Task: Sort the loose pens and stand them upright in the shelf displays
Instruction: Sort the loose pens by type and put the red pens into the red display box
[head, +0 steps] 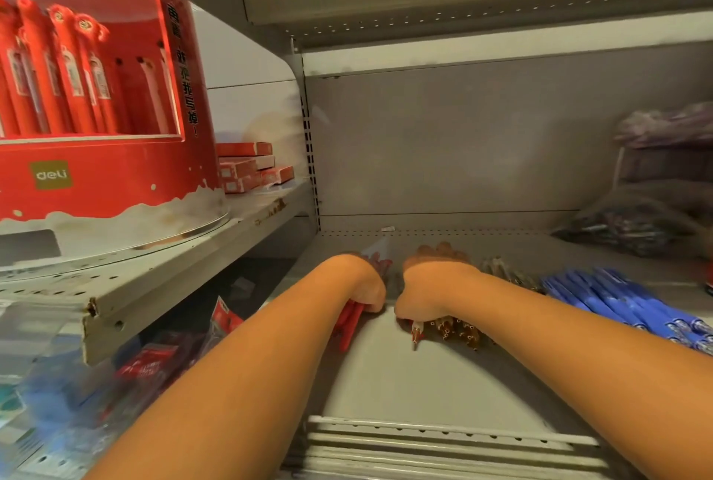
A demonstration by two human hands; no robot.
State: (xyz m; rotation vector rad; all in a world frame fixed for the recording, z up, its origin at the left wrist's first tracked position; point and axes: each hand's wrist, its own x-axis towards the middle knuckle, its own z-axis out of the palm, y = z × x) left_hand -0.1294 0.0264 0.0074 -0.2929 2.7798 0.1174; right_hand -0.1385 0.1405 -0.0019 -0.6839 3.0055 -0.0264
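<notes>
Left hand point(366, 282), right hand point(432, 275), pens point(459, 329) mid-shelf point(405, 383)

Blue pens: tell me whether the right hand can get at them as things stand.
Probably yes: the blue pens lie close beside the right hand with nothing standing in the way, though it holds brown pens.

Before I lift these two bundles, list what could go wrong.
1. A stray pen pokes out of the brown pens under your right hand; it may slip free as you lift.
2. Your right forearm lies close beside the blue pens; a swing could scatter them.
3. Your left hand grips the red pens near the left edge of the shelf; a dropped pen might fall into the clutter below.
</notes>
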